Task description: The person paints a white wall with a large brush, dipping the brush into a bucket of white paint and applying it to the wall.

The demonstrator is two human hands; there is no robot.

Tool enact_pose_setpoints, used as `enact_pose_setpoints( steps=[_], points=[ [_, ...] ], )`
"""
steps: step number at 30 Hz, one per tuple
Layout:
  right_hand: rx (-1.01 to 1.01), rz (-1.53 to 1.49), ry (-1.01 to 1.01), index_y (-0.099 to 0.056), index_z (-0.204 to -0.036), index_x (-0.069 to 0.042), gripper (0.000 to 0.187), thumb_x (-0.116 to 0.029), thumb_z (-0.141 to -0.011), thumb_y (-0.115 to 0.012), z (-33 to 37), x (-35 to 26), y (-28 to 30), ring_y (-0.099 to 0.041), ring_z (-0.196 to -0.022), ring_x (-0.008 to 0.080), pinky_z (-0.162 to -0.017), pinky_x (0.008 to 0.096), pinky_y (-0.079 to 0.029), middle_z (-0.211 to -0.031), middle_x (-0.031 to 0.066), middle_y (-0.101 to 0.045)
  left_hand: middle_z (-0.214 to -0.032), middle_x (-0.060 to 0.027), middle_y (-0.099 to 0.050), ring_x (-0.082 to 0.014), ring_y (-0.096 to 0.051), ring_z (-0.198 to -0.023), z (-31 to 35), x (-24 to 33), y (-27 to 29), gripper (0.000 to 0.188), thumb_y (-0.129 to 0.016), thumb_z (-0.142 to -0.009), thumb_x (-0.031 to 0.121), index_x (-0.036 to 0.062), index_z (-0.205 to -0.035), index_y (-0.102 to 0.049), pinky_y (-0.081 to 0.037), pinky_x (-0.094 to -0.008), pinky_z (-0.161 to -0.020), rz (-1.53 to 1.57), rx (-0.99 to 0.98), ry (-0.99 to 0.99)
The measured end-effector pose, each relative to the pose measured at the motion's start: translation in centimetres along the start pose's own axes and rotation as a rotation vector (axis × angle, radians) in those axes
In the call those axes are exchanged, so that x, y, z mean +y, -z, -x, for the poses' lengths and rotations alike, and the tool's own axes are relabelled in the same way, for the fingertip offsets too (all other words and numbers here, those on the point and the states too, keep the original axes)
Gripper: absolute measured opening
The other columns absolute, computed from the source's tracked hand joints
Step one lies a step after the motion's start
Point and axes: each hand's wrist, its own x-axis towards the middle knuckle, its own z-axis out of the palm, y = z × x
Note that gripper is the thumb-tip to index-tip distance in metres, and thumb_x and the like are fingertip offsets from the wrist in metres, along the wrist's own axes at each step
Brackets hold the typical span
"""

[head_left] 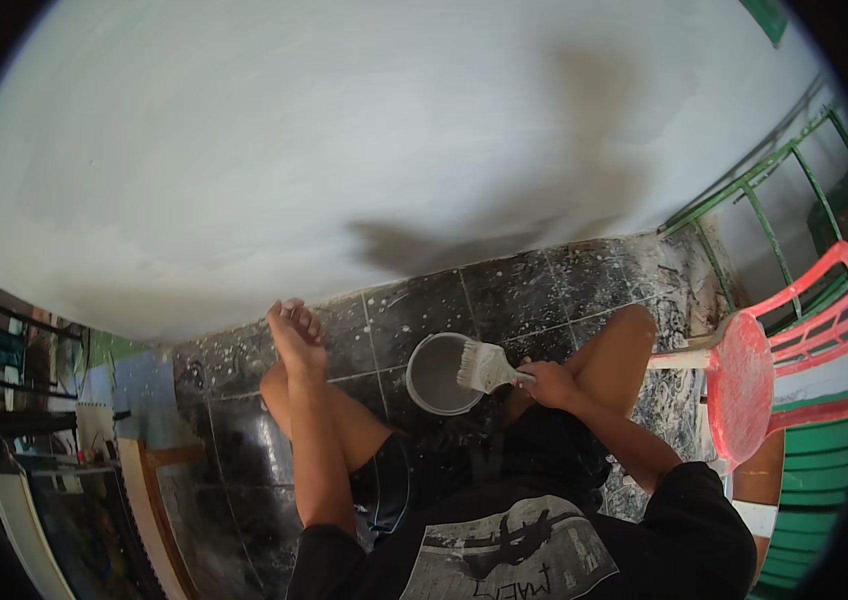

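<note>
My right hand (549,384) grips the handle of a wide paintbrush (489,367) with pale, paint-coated bristles. The brush points left, and its head hangs over the right side of a round bucket (411,385). Greyish-white liquid fills the visible inside of the bucket, which stands on the floor between my bent legs. Past my left knee, my left hand (298,328) is raised in front of the wall, its fingers loosely bent and apart, holding nothing.
A whitish wall (274,150) with shadows rises ahead. Black floor tiles (504,295) are spattered white. To the right are a red plastic chair (741,385), a green metal frame (774,220) and green plastic furniture (824,490). A wooden piece (149,500) stands at left.
</note>
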Motion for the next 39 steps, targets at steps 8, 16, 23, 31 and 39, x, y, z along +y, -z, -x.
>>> enact_pose_setpoints(
  steps=[8,16,23,31,39],
  points=[
    [0.526,-0.059,0.073,-0.069,-0.113,-0.013,0.034,-0.033,-0.085,-0.066,0.8,-1.6,18.7,-0.066,-0.09,0.0373,-0.08,0.0428,-0.052,-0.097,0.0172,-0.069,-0.06,0.0037,-0.035,-0.0113,-0.032,-0.047,-1.5,1.6,3.3,0.034,-0.048,-0.092,0.046,0.0128,-0.085,-0.053,-0.024,-0.0277,-0.041,-0.036,0.111,-0.147],
    [0.815,-0.138,-0.041,-0.068,-0.113,-0.005,0.035,-0.022,-0.082,-0.07,-3.1,14.3,27.8,-0.068,-0.091,0.0343,-0.082,0.0398,-0.052,-0.1,0.0223,-0.068,-0.058,0.0066,-0.038,-0.0052,-0.033,-0.044,-2.3,7.5,3.0,0.019,-0.059,-0.086,0.035,0.0162,-0.083,-0.055,-0.025,-0.0213,-0.039,-0.317,0.235,-0.368],
    [0.804,-0.247,-0.003,-0.069,-0.113,-0.011,0.036,-0.029,-0.082,-0.071,-10.5,17.5,19.6,-0.066,-0.091,0.0363,-0.083,0.0426,-0.051,-0.098,0.0178,-0.069,-0.058,0.0028,-0.039,-0.0101,-0.034,-0.045,-2.7,6.8,9.4,0.035,-0.048,-0.091,0.046,0.0114,-0.092,-0.055,-0.026,-0.0237,-0.04,-0.383,0.381,-0.46],
    [0.923,-0.257,-0.05,-0.069,-0.114,-0.012,0.034,-0.028,-0.084,-0.07,-12.8,23.0,22.5,-0.067,-0.09,0.0351,-0.085,0.0423,-0.051,-0.1,0.0146,-0.07,-0.062,0.0012,-0.041,-0.0122,-0.036,-0.05,-3.8,6.8,10.8,0.037,-0.043,-0.091,0.048,0.0127,-0.093,-0.053,-0.028,-0.0295,-0.046,-0.23,0.604,-0.436],
    [1.006,-0.132,-0.427,-0.068,-0.115,-0.017,0.032,-0.028,-0.085,-0.062,-12.3,23.9,26.8,-0.068,-0.083,0.0353,-0.078,0.045,-0.054,-0.093,0.0176,-0.07,-0.062,0.0012,-0.042,-0.0124,-0.036,-0.051,-3.7,6.1,12.5,0.038,-0.042,-0.092,0.048,0.0124,-0.095,-0.054,-0.029,-0.0302,-0.047,-0.276,0.587,-0.4]
  ],
)
